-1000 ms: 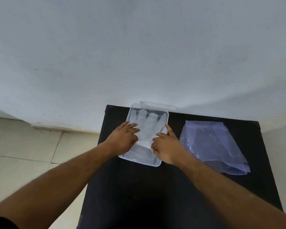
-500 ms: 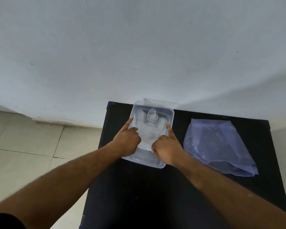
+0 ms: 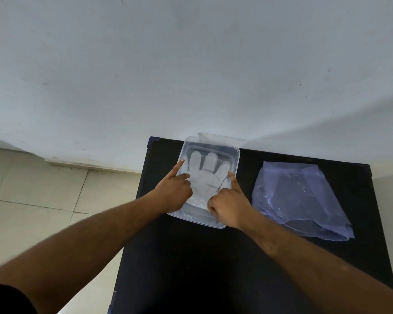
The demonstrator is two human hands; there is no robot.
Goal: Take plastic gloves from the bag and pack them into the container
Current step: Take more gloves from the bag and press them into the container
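Head view: a pale wall [image 3: 191, 64] fills the upper two thirds of the frame, with tiled floor [image 3: 32, 200] at the left edge. Below centre stands a black table [image 3: 191, 268], running from mid-frame down to the bottom edge. On its right part lies the bag [image 3: 302, 200], bluish clear plastic, slumped flat and well apart from the hands; whether more gloves are inside cannot be told. At centre, on the table's far left part, sits the container [image 3: 235, 155], a clear shallow tray, with what looks like its lid [image 3: 222, 138] propped behind it against the wall.

A glove [image 3: 204, 175] lies spread flat in the container, fingers pointing toward the wall. The left hand [image 3: 173, 191] rests on the container's left side, forefinger stretched out along the glove's edge, the other fingers curled under; it grips nothing. The right hand [image 3: 229, 205] mirrors it on the right side, forefinger out along the glove's other edge, the rest folded, nothing held.

By my reading the step in hand is pressing and smoothing the glove into the container so it lies flat. The next move likely calls for lifting both hands clear without dragging the thin film up, then reaching right to the bag for another glove.

No brand, label or writing can be read on anything.
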